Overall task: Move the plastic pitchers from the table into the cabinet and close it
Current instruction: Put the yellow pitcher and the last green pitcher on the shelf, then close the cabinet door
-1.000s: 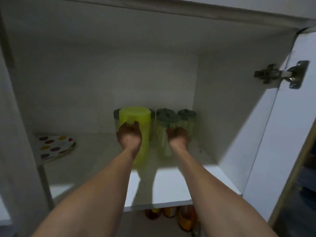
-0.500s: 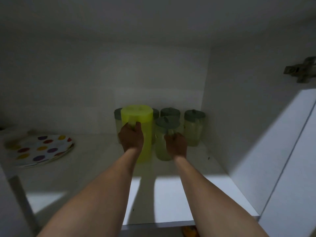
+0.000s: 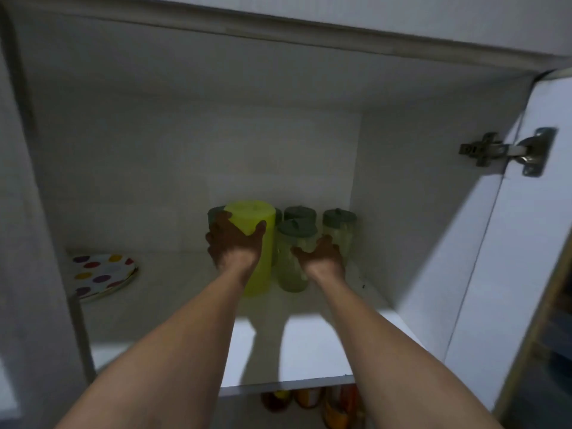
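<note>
Cabinet (image 3: 402,187), white, open; door (image 3: 532,243) swung out at 3 o'clock, metal hinge (image 3: 507,153) exposed.

Shelf (image 3: 309,351), white:
- Yellow-green pitcher (image 3: 257,243), upright, toward the back centre. Left hand (image 3: 233,243) is spread around its near side, fingers at its left flank, thumb on its front; contact appears light, firmness of grip cannot be told.
- Pale pitcher with grey-green lid (image 3: 292,258), upright, just beside the yellow-green one at its 3 o'clock. Right hand (image 3: 322,253) is open, palm turned up, at this pitcher's right side, touching or nearly so.
- Further lidded pitchers (image 3: 339,224), upright, behind at 12 to 1 o'clock of the right hand.
- Polka-dot plates (image 3: 102,275), stacked, at 9 o'clock, well apart from the pitchers.

Lower shelf: orange jars (image 3: 309,400), partly hidden.
</note>
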